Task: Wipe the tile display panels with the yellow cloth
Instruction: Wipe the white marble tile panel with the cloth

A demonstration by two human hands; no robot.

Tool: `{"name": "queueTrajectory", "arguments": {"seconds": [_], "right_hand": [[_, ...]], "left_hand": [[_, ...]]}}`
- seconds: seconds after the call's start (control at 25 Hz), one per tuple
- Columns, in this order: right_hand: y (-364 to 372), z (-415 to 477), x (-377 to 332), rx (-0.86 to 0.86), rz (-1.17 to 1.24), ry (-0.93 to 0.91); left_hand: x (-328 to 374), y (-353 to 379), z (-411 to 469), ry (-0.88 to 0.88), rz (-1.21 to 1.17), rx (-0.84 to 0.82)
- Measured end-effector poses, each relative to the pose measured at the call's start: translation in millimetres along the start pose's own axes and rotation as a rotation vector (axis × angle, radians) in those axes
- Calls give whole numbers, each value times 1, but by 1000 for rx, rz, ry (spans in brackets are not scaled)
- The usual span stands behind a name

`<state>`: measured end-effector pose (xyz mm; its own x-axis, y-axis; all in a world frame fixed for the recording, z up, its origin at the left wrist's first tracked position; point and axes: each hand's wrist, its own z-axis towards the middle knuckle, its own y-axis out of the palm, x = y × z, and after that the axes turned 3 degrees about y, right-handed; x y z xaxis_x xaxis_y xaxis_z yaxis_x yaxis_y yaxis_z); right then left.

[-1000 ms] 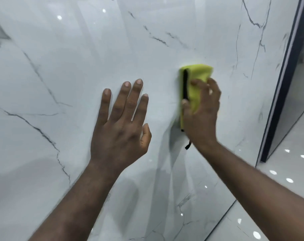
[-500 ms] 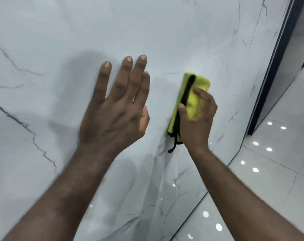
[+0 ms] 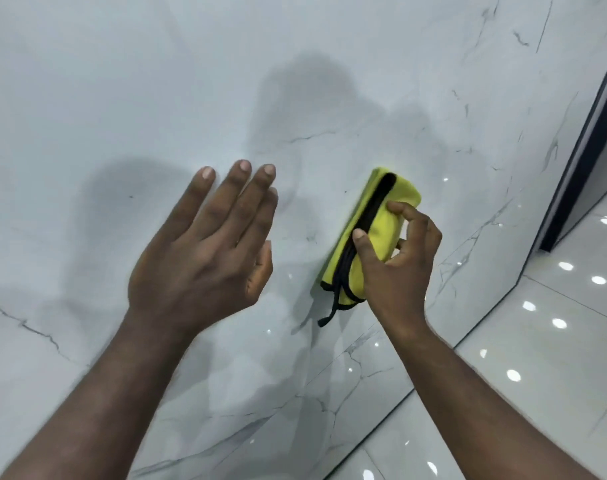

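Head view: right hand (image 3: 395,268) pinches folded yellow cloth (image 3: 378,233) against white marble-look tile panel (image 3: 122,98); left hand (image 3: 201,258), fingers straight, held flat at panel beside it. Risk: dangling black hem (image 3: 333,306) trails streaks, and light fingertip grip may slip.

Free tile panel (image 3: 129,98) above, leftward; dark frame (image 3: 579,168) blocks right.

Yellow, black-edged cloth (image 3: 387,223); grey-veined white panel (image 3: 156,81)
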<state>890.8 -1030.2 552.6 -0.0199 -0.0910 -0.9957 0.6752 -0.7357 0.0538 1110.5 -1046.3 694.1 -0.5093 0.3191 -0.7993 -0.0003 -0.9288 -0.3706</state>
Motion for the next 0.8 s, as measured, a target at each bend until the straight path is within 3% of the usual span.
{"name": "queueTrajectory", "arguments": {"seconds": [0.08, 0.16, 0.2, 0.32, 0.48, 0.64, 0.8], "right_hand": [[-4, 5, 14, -5, 10, 51], [-8, 10, 13, -67, 137, 261], [-9, 10, 9, -87, 138, 272], [-8, 8, 3, -90, 89, 51], [0, 2, 10, -119, 165, 188], [13, -14, -6, -44, 100, -7], [24, -22, -21, 21, 173, 166]], "left_hand": [[3, 0, -2, -8, 40, 26], [5, 0, -1, -10, 65, 43], [5, 1, 1, -11, 53, 44], [5, 0, 0, -25, 56, 30], [6, -2, 3, -13, 56, 38], [5, 0, 1, -12, 43, 22], [0, -6, 0, -30, -73, -17]]}}
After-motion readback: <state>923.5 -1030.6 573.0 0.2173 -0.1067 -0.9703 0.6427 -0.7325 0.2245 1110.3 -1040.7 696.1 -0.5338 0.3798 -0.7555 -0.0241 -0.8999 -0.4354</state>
